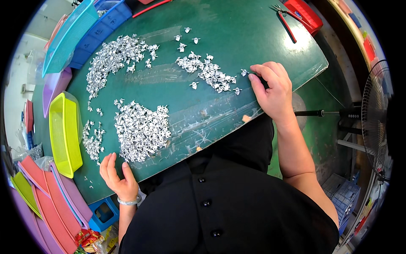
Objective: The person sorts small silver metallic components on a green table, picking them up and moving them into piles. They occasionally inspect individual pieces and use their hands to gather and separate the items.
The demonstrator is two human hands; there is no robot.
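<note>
My right hand [274,89] rests over the table's right side, thumb and index finger apart, with nothing visible between them. Just left of its fingertips lies one small silver metal piece [244,73]. A loose cluster of the same silver pieces [213,76] spreads further left. At the near left edge, my left hand [119,178] is empty, its fingers apart. It is beside the dense near pile of small silver metal parts [141,131] and below a smaller heap [93,140]. A curved far pile [112,59] lies at the upper left.
The green table [237,29] carries strips of clear tape. A yellow-green basket [65,135], a blue bin [99,31] and a turquoise basket [69,36] line the left side. Red-handled pliers [288,29] lie far right beside a red box [305,16]. A fan [377,114] stands at right.
</note>
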